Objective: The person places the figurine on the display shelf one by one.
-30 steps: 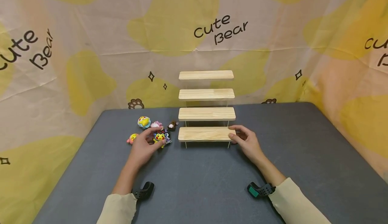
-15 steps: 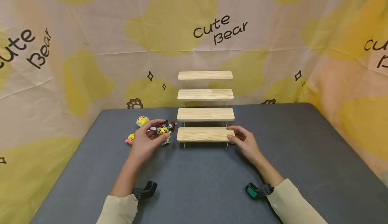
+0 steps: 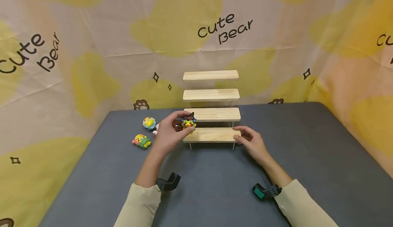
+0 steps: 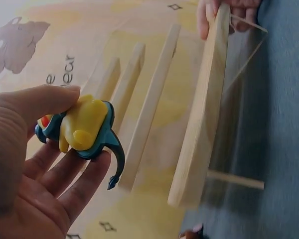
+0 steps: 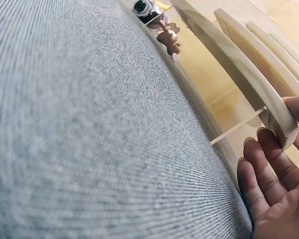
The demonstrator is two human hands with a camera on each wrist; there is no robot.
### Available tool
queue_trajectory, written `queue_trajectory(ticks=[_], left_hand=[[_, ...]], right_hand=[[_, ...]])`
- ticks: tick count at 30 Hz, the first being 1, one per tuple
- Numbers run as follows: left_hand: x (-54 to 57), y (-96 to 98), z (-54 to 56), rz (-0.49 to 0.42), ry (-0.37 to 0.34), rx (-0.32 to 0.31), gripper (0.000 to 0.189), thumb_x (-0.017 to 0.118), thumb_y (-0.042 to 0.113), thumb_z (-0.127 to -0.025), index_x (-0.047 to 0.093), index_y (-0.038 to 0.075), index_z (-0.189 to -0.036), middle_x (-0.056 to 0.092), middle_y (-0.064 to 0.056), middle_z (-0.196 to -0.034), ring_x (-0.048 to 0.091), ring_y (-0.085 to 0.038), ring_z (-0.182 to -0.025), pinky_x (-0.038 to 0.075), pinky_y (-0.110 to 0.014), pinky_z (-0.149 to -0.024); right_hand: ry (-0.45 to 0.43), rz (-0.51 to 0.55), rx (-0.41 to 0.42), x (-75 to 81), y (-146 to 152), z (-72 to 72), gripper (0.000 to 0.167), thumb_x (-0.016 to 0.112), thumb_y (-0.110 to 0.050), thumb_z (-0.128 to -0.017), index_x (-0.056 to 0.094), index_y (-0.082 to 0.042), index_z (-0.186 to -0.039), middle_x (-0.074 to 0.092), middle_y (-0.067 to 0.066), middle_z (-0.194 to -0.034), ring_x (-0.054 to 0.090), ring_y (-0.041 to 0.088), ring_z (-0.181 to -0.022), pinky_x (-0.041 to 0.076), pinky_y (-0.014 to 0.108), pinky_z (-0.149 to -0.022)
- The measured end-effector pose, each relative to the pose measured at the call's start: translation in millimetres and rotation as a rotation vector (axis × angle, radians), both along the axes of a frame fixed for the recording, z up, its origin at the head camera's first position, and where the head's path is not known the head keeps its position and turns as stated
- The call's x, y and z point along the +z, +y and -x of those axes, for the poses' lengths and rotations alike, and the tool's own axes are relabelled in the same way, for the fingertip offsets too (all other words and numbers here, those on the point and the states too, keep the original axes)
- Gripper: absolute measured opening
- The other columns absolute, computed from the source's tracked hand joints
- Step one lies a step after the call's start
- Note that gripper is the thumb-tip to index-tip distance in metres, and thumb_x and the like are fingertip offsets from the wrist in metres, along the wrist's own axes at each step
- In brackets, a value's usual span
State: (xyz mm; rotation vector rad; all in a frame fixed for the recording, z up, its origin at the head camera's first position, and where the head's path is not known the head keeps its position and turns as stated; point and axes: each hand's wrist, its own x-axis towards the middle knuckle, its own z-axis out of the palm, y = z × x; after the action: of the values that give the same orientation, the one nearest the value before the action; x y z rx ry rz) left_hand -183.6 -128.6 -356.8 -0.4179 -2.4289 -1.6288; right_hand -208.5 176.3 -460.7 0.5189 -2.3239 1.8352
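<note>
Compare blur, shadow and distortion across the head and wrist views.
Head: central lettering crisp, soft shadow on the table beside the left forearm; left wrist: dim, figurine fairly clear, table blurred; right wrist: front shelf board looks bowed, table weave stretched.

1. I have the left hand (image 3: 168,133) at the left end of the wooden stand (image 3: 216,114), thumb and fingers bent in a pinch.
2. My left forearm (image 3: 150,170) reaches in from the stand's front left.
3. I have the right hand (image 3: 253,145) gripping the stand's right end, thumb on top, several fingers curled beneath.
4. My right forearm (image 3: 278,173) slants in from the stand's front right.
</note>
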Motion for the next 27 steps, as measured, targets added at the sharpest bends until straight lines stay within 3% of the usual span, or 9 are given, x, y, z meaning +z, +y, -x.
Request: queue_trajectory(ticks=[5, 10, 17, 27], left_hand=[[0.2, 18.0, 10.3, -0.019, -0.02, -0.057, 0.044, 0.083, 0.009, -0.082, 0.068, 0.017, -0.123, 0.068, -0.008, -0.12, 0.072, -0.023, -0.094, 0.06, -0.026, -0.076], [0.9, 36.5, 17.3, -0.048, -0.039, -0.07, 0.041, 0.083, 0.01, -0.082, 0.069, 0.017, -0.12, 0.066, -0.007, -0.118, 0.073, -0.023, -0.092, 0.061, -0.027, -0.076], [-0.2, 52.8, 16.3, -0.155, -0.024, -0.059, 0.041, 0.083, 0.009, -0.082, 0.067, 0.012, -0.119, 0.066, -0.009, -0.119, 0.071, -0.023, -0.101, 0.061, -0.028, -0.081], [0.5, 57.6, 16.2, -0.216, -0.011, -0.089, 0.04, 0.081, 0.005, -0.083, 0.066, 0.01, -0.12, 0.065, -0.012, -0.117, 0.071, -0.024, -0.101, 0.061, -0.028, -0.083]], right_hand=[[-0.011, -0.008, 0.008, 2.0, 0.5, 2.7, 0.032, 0.067, -0.009, -0.097, 0.065, 0.0, -0.128, 0.066, 0.016, -0.096, 0.066, 0.008, -0.076, 0.058, 0.026, -0.073], [-0.017, -0.004, 0.005, 0.8, 0.6, 1.2, 0.032, 0.067, -0.01, -0.097, 0.065, -0.001, -0.127, 0.066, 0.017, -0.096, 0.067, 0.01, -0.076, 0.058, 0.026, -0.073], [-0.024, -0.007, -0.01, -3.3, 1.4, -1.9, 0.032, 0.067, -0.01, -0.097, 0.065, -0.001, -0.127, 0.066, 0.017, -0.094, 0.067, 0.01, -0.075, 0.058, 0.026, -0.072], [-0.025, -0.002, -0.023, 1.4, -1.3, -0.8, 0.031, 0.068, -0.01, -0.096, 0.065, -0.001, -0.126, 0.066, 0.02, -0.095, 0.066, 0.01, -0.073, 0.057, 0.025, -0.071]])
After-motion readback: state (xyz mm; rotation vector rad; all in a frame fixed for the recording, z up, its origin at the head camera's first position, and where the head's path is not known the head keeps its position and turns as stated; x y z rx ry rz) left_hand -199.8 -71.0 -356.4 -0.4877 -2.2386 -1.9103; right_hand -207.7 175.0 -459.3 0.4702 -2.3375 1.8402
